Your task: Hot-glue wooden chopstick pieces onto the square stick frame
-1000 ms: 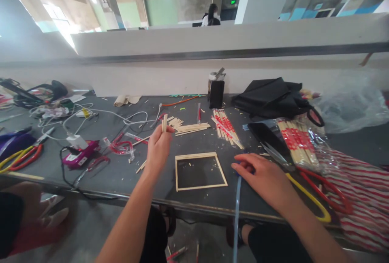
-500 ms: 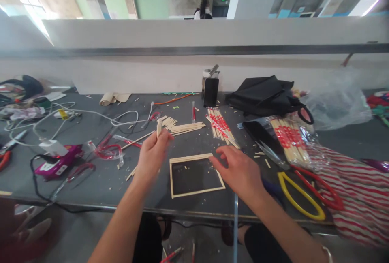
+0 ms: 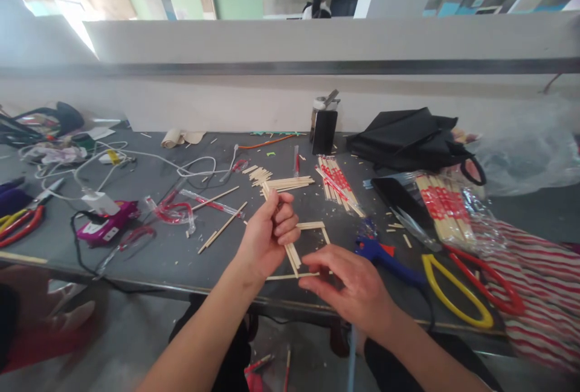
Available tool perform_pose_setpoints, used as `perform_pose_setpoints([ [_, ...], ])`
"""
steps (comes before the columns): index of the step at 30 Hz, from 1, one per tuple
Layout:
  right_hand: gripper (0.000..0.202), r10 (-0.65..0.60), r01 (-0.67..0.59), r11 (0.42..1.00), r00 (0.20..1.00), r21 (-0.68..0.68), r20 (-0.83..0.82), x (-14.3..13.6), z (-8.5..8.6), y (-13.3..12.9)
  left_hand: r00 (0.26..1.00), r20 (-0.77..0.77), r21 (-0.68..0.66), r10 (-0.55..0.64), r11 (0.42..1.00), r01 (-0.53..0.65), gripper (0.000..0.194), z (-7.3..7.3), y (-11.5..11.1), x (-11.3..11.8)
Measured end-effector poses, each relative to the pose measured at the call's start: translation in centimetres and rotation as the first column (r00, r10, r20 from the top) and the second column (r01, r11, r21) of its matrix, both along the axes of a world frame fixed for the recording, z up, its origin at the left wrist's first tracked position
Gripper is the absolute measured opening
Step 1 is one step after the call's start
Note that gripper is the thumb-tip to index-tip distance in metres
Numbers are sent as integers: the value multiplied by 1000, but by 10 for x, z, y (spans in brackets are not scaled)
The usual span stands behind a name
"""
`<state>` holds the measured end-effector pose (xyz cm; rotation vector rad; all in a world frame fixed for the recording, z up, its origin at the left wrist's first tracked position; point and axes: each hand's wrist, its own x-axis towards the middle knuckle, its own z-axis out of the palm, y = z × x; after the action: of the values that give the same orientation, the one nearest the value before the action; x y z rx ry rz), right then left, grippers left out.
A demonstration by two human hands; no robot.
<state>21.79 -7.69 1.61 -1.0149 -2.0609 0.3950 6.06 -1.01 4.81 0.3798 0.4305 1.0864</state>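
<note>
My left hand (image 3: 272, 235) is wrapped round a small bundle of wooden sticks (image 3: 292, 257), which slants down over the stick frame. My right hand (image 3: 347, 283) is beside the lower end of that bundle, thumb and fingers apart, with nothing seen between them. Under both hands lies the rectangular stick frame (image 3: 312, 224) on the dark table, its left part hidden by my left hand. Behind my left hand are short cut sticks (image 3: 259, 175) and a row of longer sticks (image 3: 292, 183).
To the right lie a blue glue gun (image 3: 385, 259), large scissors (image 3: 453, 295), wrapped chopsticks (image 3: 437, 208) and striped cloth (image 3: 539, 289). A phone (image 3: 325, 132) stands at the back. Cables (image 3: 154, 159) and a purple device (image 3: 109, 223) lie left.
My left hand has moved right, over the frame, and its bundle now tilts down toward my right hand. My right hand has come lower, near the bundle's end. The camera view has shifted slightly.
</note>
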Motion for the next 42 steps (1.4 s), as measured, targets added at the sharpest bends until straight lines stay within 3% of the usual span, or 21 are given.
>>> perform_pose_setpoints([
  [7,15,-38,32,994,997,104,65,1,-2,-2,998,0,-25,-59,998,59,32,-2,-10,13],
  [15,13,33,-36,999,996,39,77,2,0,-1,1000,-4,-65,-21,998,21,41,1,-13,14],
  [20,4,29,-36,997,994,66,106,1,-2,-2,999,-31,-64,-8,998,6,39,0,-13,16],
  [42,9,-15,-2,990,992,139,122,-3,7,-8,999,-31,-45,19,999,-20,37,3,-18,18],
])
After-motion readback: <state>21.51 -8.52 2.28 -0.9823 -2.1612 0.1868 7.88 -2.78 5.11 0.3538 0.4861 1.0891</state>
